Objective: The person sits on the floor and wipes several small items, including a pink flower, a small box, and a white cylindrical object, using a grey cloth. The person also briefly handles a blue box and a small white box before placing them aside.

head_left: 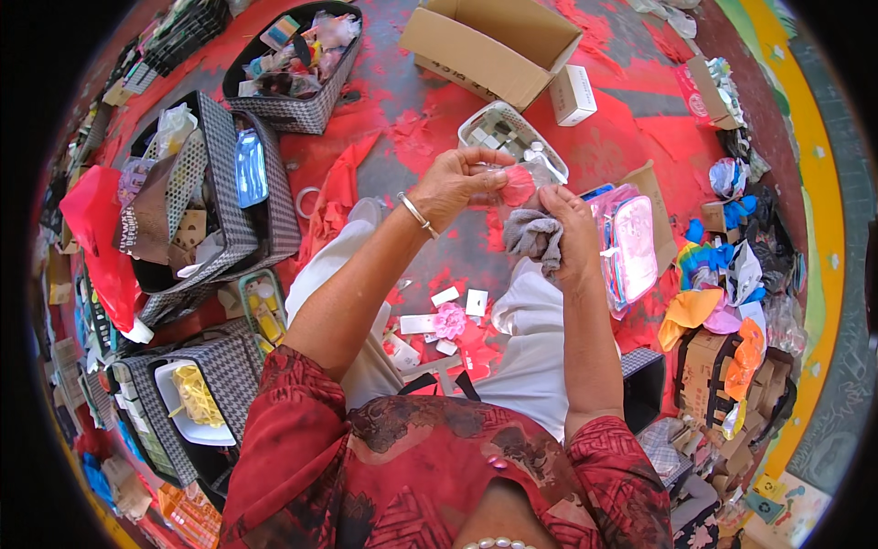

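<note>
Both my hands are raised in front of me, close together. Between thumb and fingers my left hand [455,189] pinches the edge of a small pink-red piece [519,186], which seems to have clear plastic around it. I cannot make out its exact kind. My right hand [571,227] is closed on a crumpled grey cloth [532,236], its fingertips at the other side of the pink piece. Just beyond my hands stands a white basket [561,171] with small pale boxes in it. A pink flower [449,321] lies among white pieces between my legs.
Checkered bins [215,233] full of odds and ends stand at the left. An open cardboard box [471,57] and a small white box [573,95] are at the far side. Pink clear pouches [633,247] sit right of my hand, with heaped bags [732,274] beyond.
</note>
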Demonstrator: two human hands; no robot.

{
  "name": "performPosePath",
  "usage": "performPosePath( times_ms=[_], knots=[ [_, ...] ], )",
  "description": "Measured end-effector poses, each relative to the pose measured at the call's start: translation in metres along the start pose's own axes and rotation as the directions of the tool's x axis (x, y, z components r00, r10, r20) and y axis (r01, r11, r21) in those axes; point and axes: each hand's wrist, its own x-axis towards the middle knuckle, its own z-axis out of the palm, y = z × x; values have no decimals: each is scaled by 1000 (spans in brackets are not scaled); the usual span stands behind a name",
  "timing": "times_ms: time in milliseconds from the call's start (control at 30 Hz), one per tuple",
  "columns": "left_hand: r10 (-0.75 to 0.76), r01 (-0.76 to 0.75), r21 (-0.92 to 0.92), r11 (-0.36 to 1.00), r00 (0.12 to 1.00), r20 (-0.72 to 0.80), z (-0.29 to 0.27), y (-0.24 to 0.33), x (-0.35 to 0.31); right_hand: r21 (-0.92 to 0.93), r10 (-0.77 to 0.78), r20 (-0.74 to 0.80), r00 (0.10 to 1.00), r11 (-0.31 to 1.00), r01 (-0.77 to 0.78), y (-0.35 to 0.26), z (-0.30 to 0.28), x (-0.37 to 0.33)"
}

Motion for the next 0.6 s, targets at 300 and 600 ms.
performPosePath(
  times_ms=[300,600],
  knots=[
    [-5,1,-73,997,999,-53,2,-1,-1,50,-65,23,998,997,64,6,2,5],
    [-35,33,-87,996,999,-20,4,-3,-2,-24,-55,-18,998,998,54,5,-1,7]
  ],
)
